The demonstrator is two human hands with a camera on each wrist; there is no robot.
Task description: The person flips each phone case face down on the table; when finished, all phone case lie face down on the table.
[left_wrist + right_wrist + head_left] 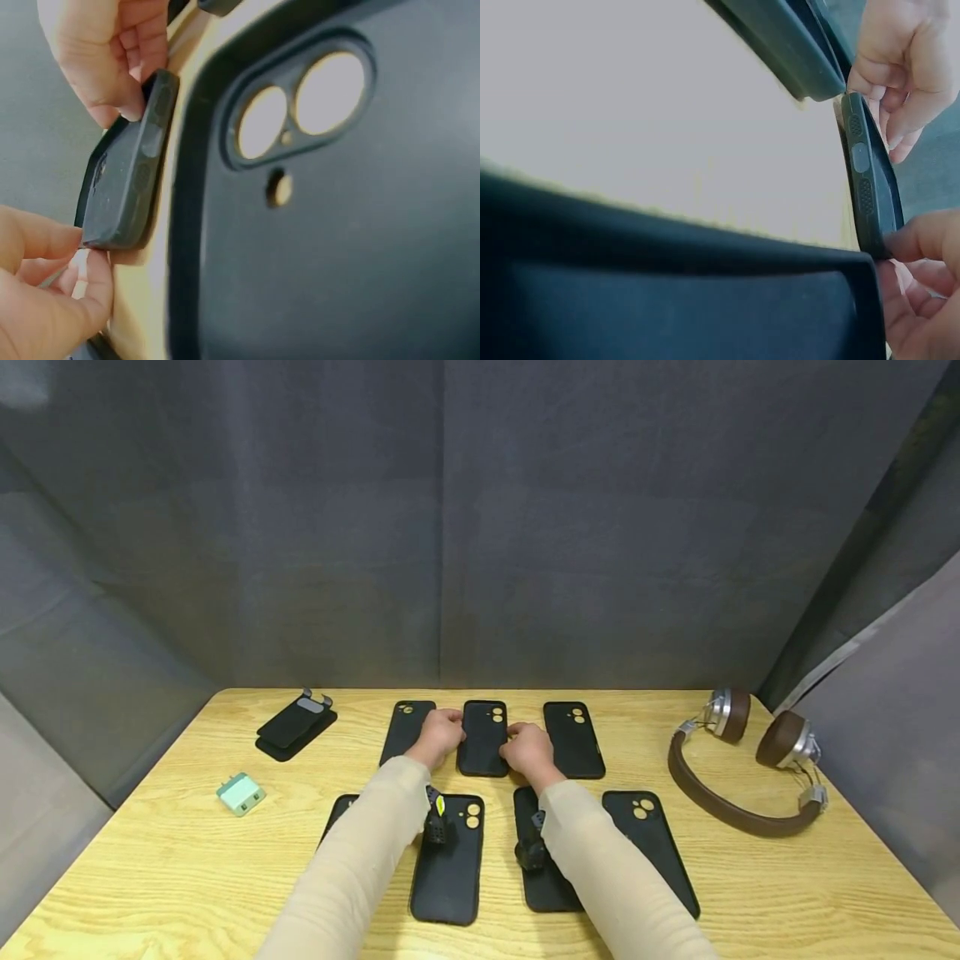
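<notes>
Middle phone case (pixel 483 737) in back row lies btwn both hands: left hand (pixel 437 737) pinches its 9 o'clock edge, right hand (pixel 529 750) its 3 o'clock edge.

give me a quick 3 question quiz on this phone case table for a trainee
1. True or false: both hands grip the middle case of the far row.
2. Which lies at the table's right end? A) green charger B) headphones C) folded stand
3. How many black cases lie in the far row?

Key:
1. True: the left hand and right hand pinch its opposite edges.
2. B: the headphones.
3. Three.
</notes>
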